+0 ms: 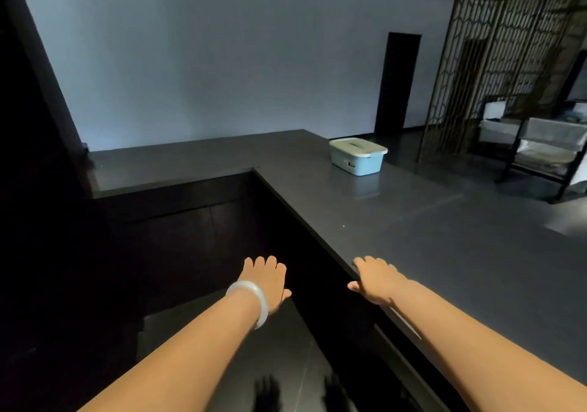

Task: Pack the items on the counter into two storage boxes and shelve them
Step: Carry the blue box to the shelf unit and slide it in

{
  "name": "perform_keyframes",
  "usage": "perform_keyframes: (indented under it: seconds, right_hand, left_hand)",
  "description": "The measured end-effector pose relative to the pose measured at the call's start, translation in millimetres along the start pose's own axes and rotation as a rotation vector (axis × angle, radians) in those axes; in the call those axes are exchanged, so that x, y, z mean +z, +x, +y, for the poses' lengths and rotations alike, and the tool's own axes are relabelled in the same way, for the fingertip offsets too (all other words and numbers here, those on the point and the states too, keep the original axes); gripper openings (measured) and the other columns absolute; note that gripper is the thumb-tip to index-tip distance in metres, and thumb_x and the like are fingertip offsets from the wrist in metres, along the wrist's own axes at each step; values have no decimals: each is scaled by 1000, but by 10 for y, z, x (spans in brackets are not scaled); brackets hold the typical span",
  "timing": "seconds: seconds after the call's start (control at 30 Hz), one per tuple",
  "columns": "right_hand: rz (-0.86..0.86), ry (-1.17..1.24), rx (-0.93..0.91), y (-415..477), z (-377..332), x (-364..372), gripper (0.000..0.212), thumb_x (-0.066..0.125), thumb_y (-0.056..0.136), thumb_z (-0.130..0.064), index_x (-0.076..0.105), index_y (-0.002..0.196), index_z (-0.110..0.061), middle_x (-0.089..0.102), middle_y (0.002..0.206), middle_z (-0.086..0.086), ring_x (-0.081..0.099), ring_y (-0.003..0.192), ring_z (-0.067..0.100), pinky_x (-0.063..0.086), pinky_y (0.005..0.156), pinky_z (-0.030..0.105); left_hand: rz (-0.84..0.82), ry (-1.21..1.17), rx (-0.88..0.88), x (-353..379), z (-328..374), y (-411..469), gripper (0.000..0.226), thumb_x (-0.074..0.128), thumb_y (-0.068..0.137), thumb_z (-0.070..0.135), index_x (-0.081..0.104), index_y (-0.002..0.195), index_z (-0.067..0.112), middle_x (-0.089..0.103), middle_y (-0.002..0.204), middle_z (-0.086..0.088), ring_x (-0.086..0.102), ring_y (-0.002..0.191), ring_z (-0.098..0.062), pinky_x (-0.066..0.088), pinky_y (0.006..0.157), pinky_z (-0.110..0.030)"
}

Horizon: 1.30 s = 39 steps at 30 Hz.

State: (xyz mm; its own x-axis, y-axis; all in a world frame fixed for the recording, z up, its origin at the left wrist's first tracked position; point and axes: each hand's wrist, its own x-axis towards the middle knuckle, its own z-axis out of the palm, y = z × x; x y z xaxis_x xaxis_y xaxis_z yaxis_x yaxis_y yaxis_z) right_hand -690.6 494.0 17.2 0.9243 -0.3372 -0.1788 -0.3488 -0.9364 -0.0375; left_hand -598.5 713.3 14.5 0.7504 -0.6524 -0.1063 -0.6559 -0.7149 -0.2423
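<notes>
A light blue storage box [357, 160] with a cream lid stands shut on the far part of the dark grey L-shaped counter [413, 237]. My left hand [265, 280] reaches forward over the dark space inside the counter's corner, fingers relaxed, holding nothing; a pale bangle sits on its wrist. Over the counter's near inner edge hovers my right hand [374, 280], fingers loosely spread and empty. Both hands are far from the box.
A dark doorway [397, 83] opens in the white back wall. A lattice screen [495, 56] stands at the right, with a black metal shelf rack [540, 148] holding white bins behind it. Dark floor lies below my arms.
</notes>
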Motion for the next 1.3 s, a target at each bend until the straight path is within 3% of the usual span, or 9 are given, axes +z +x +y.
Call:
perform_keyframes:
  seconds: [0.17, 0.43, 0.8, 1.1, 1.3]
  right_hand:
    - [-21, 57, 9, 1341, -139, -218, 57, 49, 99, -43, 35, 145, -14, 41, 146, 11, 40, 132, 32, 36, 107, 43]
    - [-43, 56, 92, 3047, -278, -538, 55, 51, 97, -41, 38, 143, -13, 41, 145, 12, 40, 132, 33, 36, 106, 44]
    - [-57, 132, 412, 4878, -228, -645, 54, 50, 97, -45, 40, 141, -14, 43, 143, 11, 41, 131, 32, 36, 105, 44]
    - [-27, 218, 602, 5825, 176, -749, 56, 52, 95, -46, 41, 140, -15, 44, 143, 11, 42, 131, 31, 36, 106, 44]
    - [14, 279, 654, 6566, 712, -810, 55, 53, 94, -47, 43, 138, -16, 45, 142, 9, 41, 132, 30, 35, 107, 42]
  left_hand:
    - [-25, -6, 25, -43, -552, 1220, 54, 40, 99, 48, 37, 139, 10, 40, 140, -12, 38, 129, -34, 24, 113, -50]
    - [-7, -25, 112, -67, -1408, 2965, 55, 43, 98, 48, 37, 139, 11, 38, 141, -12, 36, 130, -34, 23, 113, -51]
    - [21, 46, 365, 63, -2346, 5427, 52, 40, 98, 50, 40, 134, 12, 40, 137, -10, 40, 127, -34, 28, 108, -49]
    - [70, 50, 582, -54, -2087, 6969, 50, 44, 96, 49, 43, 132, 13, 43, 135, -10, 42, 126, -33, 30, 106, -47]
    - [83, 105, 612, -257, -1959, 7946, 51, 43, 97, 48, 41, 134, 12, 40, 138, -10, 40, 128, -32, 29, 109, -47]
